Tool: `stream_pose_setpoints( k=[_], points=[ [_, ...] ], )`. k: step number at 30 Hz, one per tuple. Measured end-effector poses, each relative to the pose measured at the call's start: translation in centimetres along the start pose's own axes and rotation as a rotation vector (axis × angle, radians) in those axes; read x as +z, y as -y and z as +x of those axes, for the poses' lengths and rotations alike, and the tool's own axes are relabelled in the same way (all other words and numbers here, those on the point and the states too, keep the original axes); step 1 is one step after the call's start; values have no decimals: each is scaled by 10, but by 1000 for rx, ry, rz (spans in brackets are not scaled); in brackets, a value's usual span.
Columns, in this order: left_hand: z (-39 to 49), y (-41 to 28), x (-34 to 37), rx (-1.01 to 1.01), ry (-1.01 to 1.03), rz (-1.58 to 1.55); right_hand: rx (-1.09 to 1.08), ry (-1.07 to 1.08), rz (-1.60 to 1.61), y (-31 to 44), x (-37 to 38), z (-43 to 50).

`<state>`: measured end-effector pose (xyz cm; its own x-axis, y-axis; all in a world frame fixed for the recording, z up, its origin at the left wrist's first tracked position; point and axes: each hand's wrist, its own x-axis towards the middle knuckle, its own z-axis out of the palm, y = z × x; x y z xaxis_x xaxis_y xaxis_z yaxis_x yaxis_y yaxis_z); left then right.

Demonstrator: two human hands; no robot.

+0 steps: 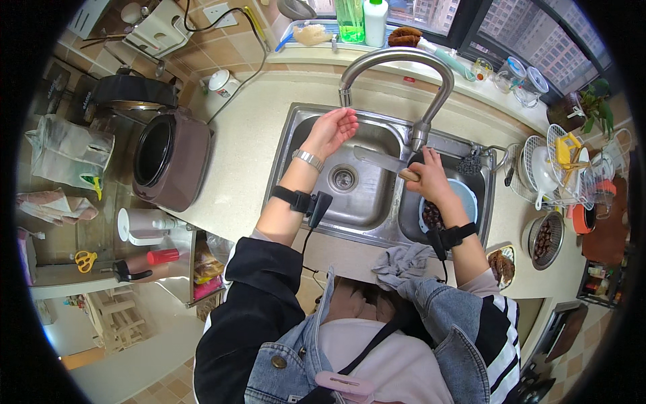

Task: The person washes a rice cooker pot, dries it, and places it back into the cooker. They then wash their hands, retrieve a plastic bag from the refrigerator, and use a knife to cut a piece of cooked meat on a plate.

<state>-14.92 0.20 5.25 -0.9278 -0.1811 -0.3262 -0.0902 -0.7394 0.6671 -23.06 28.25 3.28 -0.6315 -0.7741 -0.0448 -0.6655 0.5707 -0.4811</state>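
Over the left sink basin (371,214), my left hand (333,129) is raised just below the faucet's spout (345,96), fingers loosely curled with no object seen in them. My right hand (431,177) grips the wooden handle (409,175) of a knife, and some of its fingers are near the faucet base (420,135). The knife's blade (378,159) points left across the left basin. Below my right hand, a light blue bowl (467,194) with dark reddish-brown pieces (432,214) sits in the right basin, partly hidden by my wrist. Whether water runs is not plain.
A grey cloth (404,265) lies at the sink's front edge. To the right are a metal colander (554,252) of brown pieces, a small dish (510,252) and a dish rack (555,189). A rice cooker (189,161) stands left. Bottles (375,22) line the windowsill.
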Motion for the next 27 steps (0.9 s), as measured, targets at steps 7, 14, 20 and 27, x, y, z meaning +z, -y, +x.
stream_pose_setpoints(
  k=[7, 14, 20, 27],
  points=[
    [11, 14, 24, -72, -98, -10, -102, -122, -153, 29, 6, -7],
    [18, 31, -20, 75, -119, 773, -58, -117, -167, 84, 41, 23],
    [-7, 9, -84, 313, -301, 1089, -100, -117, -250, 103, 70, 39],
    [-9, 7, -54, -55, -11, 797, 682, 235, 873, 97, 79, 15]
  ],
)
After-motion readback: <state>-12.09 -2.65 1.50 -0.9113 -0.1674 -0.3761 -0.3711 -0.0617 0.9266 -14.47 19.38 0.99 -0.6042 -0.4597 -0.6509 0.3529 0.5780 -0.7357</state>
